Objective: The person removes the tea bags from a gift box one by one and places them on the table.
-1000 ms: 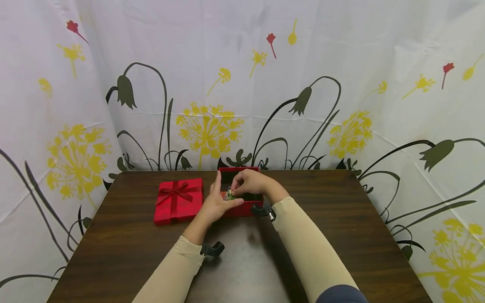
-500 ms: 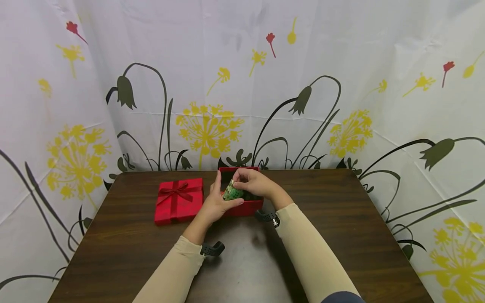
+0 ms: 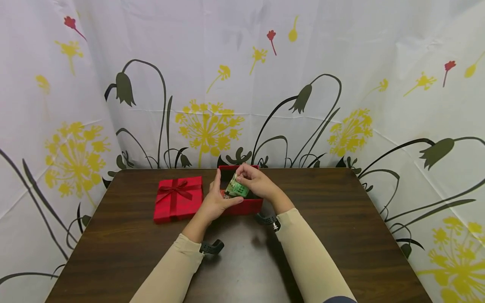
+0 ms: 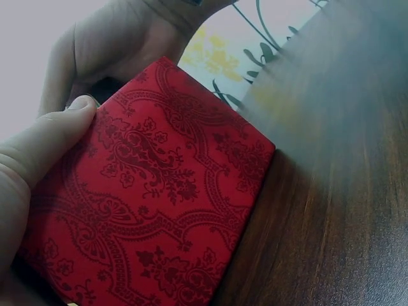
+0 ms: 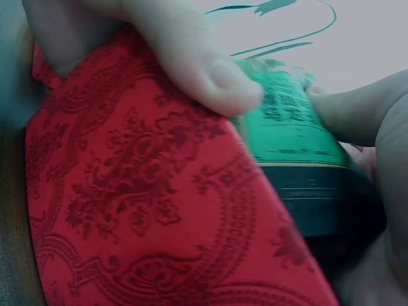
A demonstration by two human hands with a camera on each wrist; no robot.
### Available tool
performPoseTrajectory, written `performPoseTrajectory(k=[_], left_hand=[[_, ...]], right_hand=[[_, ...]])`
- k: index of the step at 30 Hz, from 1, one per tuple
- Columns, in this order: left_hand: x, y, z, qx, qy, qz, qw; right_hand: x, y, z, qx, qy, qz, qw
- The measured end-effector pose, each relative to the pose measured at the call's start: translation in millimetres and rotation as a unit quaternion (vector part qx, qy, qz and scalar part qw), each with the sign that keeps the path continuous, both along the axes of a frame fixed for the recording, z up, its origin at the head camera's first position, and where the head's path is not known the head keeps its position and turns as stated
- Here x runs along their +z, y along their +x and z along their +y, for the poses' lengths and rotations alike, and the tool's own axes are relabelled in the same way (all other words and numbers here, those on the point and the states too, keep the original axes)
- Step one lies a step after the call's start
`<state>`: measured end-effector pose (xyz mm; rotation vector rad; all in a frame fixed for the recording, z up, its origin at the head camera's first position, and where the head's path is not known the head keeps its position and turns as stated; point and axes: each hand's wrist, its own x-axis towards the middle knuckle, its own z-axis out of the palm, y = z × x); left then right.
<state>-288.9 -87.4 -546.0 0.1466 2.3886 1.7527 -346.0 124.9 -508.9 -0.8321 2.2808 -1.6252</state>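
Observation:
A red gift box (image 3: 248, 207) stands without its lid near the table's far edge. My left hand (image 3: 215, 203) holds its front left corner, with the thumb lying along the front rim. My right hand (image 3: 259, 184) pinches a green printed packet (image 3: 235, 188) by its upper edge, tilted over the box's opening. In the right wrist view the packet (image 5: 290, 121) shows a dark lower band. Its lower end is partly hidden behind the box wall (image 5: 146, 191). A bit of red-orange shows inside the box beside the left hand; its kind is unclear.
The matching red lid (image 3: 189, 207), tied with a ribbon bow, lies on the table left of the box. A brown wooden table (image 3: 352, 235) extends around both. Behind it hangs a white curtain (image 3: 242, 63) with a flower print.
My right hand has drawn the green packet upward and slightly to the right, so more of it shows. The left hand and the lid have stayed in place.

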Motion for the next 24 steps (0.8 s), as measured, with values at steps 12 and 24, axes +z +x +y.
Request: performPoseTrajectory(k=[12, 24], left_hand=[[-0.2, 0.7, 0.2, -0.006, 0.004, 0.002, 1.0000], [-1.5, 0.2, 0.0, -0.003, 0.011, 0.004, 0.9999]], right_hand=[[0.9, 5.1, -2.0, -0.021, 0.013, 0.022, 0.9994], [-6.2, 14.1, 2.2, -0.131, -0.071, 0.055, 0.9874]])
